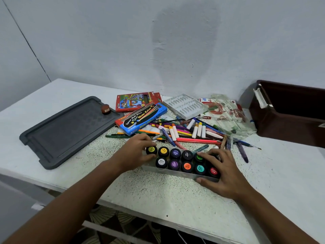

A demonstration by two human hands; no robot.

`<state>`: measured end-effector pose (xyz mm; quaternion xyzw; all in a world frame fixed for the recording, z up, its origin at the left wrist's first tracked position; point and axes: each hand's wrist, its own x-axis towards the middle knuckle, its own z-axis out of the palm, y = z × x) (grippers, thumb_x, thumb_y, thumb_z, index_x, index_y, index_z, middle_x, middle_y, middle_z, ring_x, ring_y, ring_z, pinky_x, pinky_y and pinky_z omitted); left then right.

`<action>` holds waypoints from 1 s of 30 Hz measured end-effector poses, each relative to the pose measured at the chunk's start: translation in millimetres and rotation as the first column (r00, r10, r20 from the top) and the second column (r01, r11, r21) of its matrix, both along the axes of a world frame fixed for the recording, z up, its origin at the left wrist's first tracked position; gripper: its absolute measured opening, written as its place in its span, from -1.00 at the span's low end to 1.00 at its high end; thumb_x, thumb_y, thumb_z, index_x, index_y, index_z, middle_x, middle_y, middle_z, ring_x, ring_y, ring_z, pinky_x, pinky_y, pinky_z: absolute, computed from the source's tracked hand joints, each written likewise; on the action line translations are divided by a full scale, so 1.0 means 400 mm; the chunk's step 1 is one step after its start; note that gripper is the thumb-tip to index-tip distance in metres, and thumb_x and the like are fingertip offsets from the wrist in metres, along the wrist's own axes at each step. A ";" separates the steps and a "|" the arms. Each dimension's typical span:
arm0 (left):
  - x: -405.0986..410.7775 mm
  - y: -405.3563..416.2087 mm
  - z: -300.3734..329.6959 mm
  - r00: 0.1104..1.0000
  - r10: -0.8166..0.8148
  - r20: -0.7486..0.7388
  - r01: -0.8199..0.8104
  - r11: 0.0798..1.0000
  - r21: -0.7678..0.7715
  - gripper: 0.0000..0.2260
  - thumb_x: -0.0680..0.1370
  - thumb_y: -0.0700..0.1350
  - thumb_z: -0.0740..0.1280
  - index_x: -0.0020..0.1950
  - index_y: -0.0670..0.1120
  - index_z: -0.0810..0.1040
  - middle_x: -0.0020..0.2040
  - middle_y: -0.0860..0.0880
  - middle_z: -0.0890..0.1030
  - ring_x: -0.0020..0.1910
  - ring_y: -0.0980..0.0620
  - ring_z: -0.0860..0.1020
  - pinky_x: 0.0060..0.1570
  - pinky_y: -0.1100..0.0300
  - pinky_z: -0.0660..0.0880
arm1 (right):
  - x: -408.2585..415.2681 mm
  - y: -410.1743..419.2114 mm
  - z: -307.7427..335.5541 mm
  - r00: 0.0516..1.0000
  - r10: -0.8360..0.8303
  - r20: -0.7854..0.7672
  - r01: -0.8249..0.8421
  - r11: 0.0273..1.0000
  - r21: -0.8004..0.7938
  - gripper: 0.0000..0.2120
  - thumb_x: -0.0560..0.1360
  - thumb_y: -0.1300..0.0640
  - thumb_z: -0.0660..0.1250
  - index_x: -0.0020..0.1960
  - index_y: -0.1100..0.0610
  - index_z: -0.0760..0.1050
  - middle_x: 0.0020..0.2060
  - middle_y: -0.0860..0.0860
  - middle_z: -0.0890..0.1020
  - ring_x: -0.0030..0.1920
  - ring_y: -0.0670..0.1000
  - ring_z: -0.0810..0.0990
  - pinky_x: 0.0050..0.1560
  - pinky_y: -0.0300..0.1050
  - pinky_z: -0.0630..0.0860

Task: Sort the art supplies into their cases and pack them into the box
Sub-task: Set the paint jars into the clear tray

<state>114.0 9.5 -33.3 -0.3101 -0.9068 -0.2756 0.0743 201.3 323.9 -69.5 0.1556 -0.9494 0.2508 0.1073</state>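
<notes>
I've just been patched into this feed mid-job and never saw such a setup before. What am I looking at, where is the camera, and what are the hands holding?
There is no machine here: a person works with two bare hands, and the single picture comes from a camera worn on their head, looking down at a speckled white table. The left hand curls around the yellow-lidded paint pot at the end of a clear plastic tray of small black paint pots. The right hand has its grip on the tray's other end. Behind lie loose pencils and crayons, a blue watercolour box, a dark grey lid and a brown storage box.
</notes>
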 end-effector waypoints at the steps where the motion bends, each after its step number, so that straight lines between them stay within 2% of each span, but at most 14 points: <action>1: -0.005 0.002 0.002 1.000 -0.004 0.009 0.004 1.000 -0.008 -0.67 0.41 -0.14 0.53 0.16 -0.13 0.65 0.02 -0.03 0.57 -0.02 0.09 0.46 -0.03 0.32 0.37 | 0.000 0.000 0.000 1.000 0.000 0.000 0.000 1.000 -0.003 -0.30 0.36 -0.44 0.28 0.41 -0.17 0.36 0.20 -0.09 0.39 0.28 0.01 0.29 0.19 0.03 0.42; 5: -0.021 0.002 0.006 0.998 -0.010 0.065 0.013 0.999 -0.044 -0.66 0.41 -0.13 0.53 0.16 -0.08 0.65 0.03 0.00 0.59 -0.09 0.18 0.43 -0.13 0.52 0.29 | -0.002 0.001 0.000 1.000 -0.002 -0.001 0.002 1.000 -0.008 -0.30 0.35 -0.44 0.30 0.41 -0.20 0.34 0.20 -0.11 0.39 0.28 0.00 0.29 0.19 0.02 0.43; 7: -0.030 0.001 0.012 0.990 -0.017 0.137 0.023 0.999 -0.044 -0.67 0.41 -0.10 0.53 0.16 -0.04 0.65 0.03 0.05 0.56 -0.11 0.22 0.45 -0.16 0.51 0.35 | -0.004 0.001 -0.001 1.000 -0.003 -0.003 0.003 1.000 -0.008 -0.31 0.35 -0.42 0.32 0.41 -0.21 0.34 0.19 -0.11 0.39 0.28 -0.01 0.29 0.19 0.01 0.44; 10: -0.044 -0.008 0.033 0.978 -0.012 0.207 0.007 1.000 0.026 -0.73 0.45 -0.07 0.48 0.14 -0.03 0.65 -0.01 0.04 0.58 -0.12 0.16 0.52 -0.18 0.41 0.43 | -0.002 0.002 -0.003 1.000 0.001 0.006 -0.001 1.000 -0.011 -0.30 0.34 -0.42 0.33 0.41 -0.21 0.33 0.18 -0.12 0.38 0.27 -0.03 0.29 0.20 0.02 0.43; 11: -0.056 -0.014 0.038 0.987 0.011 0.157 -0.020 0.998 0.056 -0.77 0.48 -0.09 0.46 0.12 -0.06 0.66 -0.05 0.00 0.60 -0.15 0.11 0.54 -0.18 0.36 0.45 | -0.004 0.003 -0.004 1.000 0.001 0.013 -0.001 1.000 -0.010 -0.30 0.33 -0.43 0.33 0.41 -0.22 0.33 0.18 -0.11 0.38 0.27 -0.03 0.29 0.21 0.03 0.43; 13: -0.094 -0.037 0.044 0.990 0.142 -0.028 -0.138 0.985 0.100 -0.85 0.52 -0.19 0.41 0.07 -0.17 0.66 -0.09 -0.13 0.64 -0.16 -0.04 0.56 -0.14 0.11 0.49 | -0.006 0.004 -0.005 1.000 0.000 0.032 0.000 1.000 -0.011 -0.29 0.32 -0.43 0.34 0.41 -0.23 0.32 0.19 -0.10 0.38 0.27 -0.03 0.28 0.22 0.05 0.43; 15: -0.149 -0.075 0.047 0.928 0.351 -0.128 -0.338 0.934 0.114 -0.86 0.53 -0.27 0.37 0.06 -0.24 0.65 -0.06 -0.23 0.62 -0.10 -0.18 0.55 -0.08 0.03 0.45 | -0.013 0.005 -0.004 0.999 -0.001 0.039 0.002 1.000 -0.018 -0.28 0.32 -0.43 0.34 0.41 -0.23 0.32 0.19 -0.10 0.37 0.28 -0.02 0.28 0.22 0.08 0.44; 18: -0.233 -0.148 0.044 0.837 0.535 -0.120 -0.532 0.845 0.052 -0.74 0.52 -0.27 0.28 0.18 -0.28 0.59 0.07 -0.33 0.55 0.09 -0.30 0.49 0.06 -0.02 0.41 | -0.021 0.001 -0.003 0.999 -0.012 0.050 0.013 1.000 -0.025 -0.27 0.31 -0.45 0.34 0.41 -0.25 0.30 0.20 -0.11 0.36 0.28 -0.03 0.27 0.22 0.10 0.46; 20: -0.270 -0.186 0.040 0.818 0.570 -0.082 -0.574 0.818 -0.034 -0.63 0.50 -0.24 0.25 0.30 -0.27 0.52 0.22 -0.34 0.49 0.22 -0.32 0.41 0.22 -0.09 0.38 | -0.024 0.000 -0.002 0.998 -0.019 0.053 0.020 0.999 -0.027 -0.27 0.31 -0.45 0.34 0.41 -0.27 0.28 0.20 -0.12 0.35 0.29 -0.03 0.27 0.22 0.12 0.45; 24: -0.315 -0.230 0.037 0.817 0.576 0.025 -0.558 0.801 -0.218 -0.44 0.48 -0.24 0.39 0.46 -0.22 0.34 0.43 -0.30 0.33 0.39 -0.31 0.28 0.38 -0.12 0.28 | -0.024 0.002 -0.001 0.997 -0.013 0.070 0.016 0.999 -0.038 -0.27 0.30 -0.45 0.35 0.41 -0.29 0.28 0.20 -0.15 0.33 0.29 -0.06 0.26 0.25 0.10 0.44; 27: -0.344 -0.243 0.030 0.821 0.569 0.047 -0.534 0.795 -0.287 -0.47 0.50 -0.29 0.33 0.47 -0.24 0.31 0.43 -0.30 0.34 0.39 -0.31 0.29 0.37 -0.09 0.29 | -0.023 0.004 -0.001 0.996 -0.018 0.084 0.021 0.999 -0.042 -0.27 0.30 -0.45 0.36 0.41 -0.30 0.28 0.20 -0.16 0.32 0.31 -0.07 0.24 0.26 0.08 0.43; 30: -0.358 -0.253 0.017 0.815 0.577 0.057 -0.534 0.785 -0.313 -0.59 0.53 -0.28 0.28 0.39 -0.26 0.40 0.35 -0.34 0.40 0.33 -0.32 0.35 0.30 -0.08 0.36 | -0.025 0.004 -0.003 0.996 -0.015 0.082 0.019 0.999 -0.043 -0.27 0.30 -0.43 0.38 0.41 -0.30 0.30 0.20 -0.16 0.33 0.32 -0.07 0.24 0.26 0.06 0.44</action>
